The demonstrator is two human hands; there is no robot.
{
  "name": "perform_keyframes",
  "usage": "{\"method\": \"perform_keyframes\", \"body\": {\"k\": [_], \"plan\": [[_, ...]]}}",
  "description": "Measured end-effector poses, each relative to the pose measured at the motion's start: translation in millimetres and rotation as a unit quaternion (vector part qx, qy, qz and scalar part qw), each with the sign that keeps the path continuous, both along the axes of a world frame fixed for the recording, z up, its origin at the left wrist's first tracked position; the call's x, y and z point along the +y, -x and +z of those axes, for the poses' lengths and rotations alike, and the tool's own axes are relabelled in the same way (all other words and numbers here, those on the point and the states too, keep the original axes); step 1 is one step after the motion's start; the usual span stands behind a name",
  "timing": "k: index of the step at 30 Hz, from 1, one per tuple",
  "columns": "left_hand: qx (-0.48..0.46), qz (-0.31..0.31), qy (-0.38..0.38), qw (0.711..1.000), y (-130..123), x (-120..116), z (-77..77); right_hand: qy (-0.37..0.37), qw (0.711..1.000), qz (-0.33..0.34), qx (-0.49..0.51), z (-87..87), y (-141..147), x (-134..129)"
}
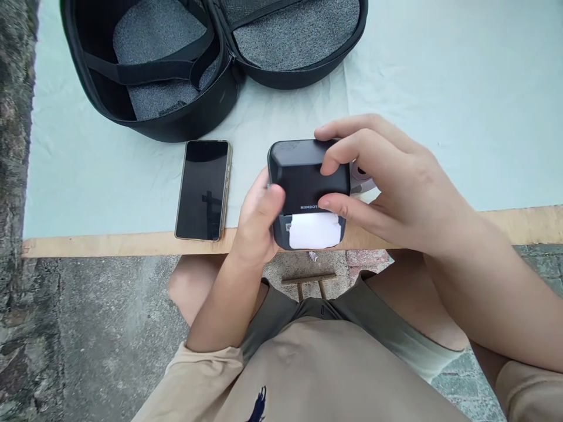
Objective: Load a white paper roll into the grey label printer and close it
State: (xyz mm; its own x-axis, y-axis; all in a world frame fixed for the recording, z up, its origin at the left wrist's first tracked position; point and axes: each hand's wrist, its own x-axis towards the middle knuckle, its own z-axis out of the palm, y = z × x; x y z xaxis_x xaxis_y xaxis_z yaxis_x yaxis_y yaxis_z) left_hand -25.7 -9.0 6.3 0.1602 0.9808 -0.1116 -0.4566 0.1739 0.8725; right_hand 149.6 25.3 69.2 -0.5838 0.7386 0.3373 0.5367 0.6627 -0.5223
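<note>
A black label printer (303, 181) with NIIMBOT lettering is held over the table's front edge. A white label or paper strip (314, 230) covers much of its lower front. My left hand (259, 225) is closed around the printer's left side, thumb on its edge; the thumb is slightly blurred. From the right, my right hand (387, 176) grips the printer's top with curled fingertips, its thumb near the lettering. Behind the right fingers, a pale roll with a dark centre (361, 173) shows in part; my hand hides the rest.
Left of the printer, a phone (202, 190) lies screen up. An unzipped black case (189, 120) with grey foam and straps spreads across the back left. Pale cloth (440, 105) covers the table, whose bare wooden edge (109, 245) runs above my knees.
</note>
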Motion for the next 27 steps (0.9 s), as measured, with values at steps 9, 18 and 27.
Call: {"method": "perform_keyframes", "body": {"k": [9,18,27], "plan": [[-0.07,0.052,0.037,0.995,-4.2,0.4,8.2,0.004,1.0,-0.007,-0.013,2.3,-4.1,-0.6],[-0.062,0.048,0.066,0.995,-1.6,0.8,6.7,0.014,0.999,0.031,-0.028,3.7,-7.2,1.7],[-0.087,0.032,0.047,0.995,-4.3,0.8,10.2,-0.19,0.978,-0.085,0.004,7.8,-0.1,-0.4]]}}
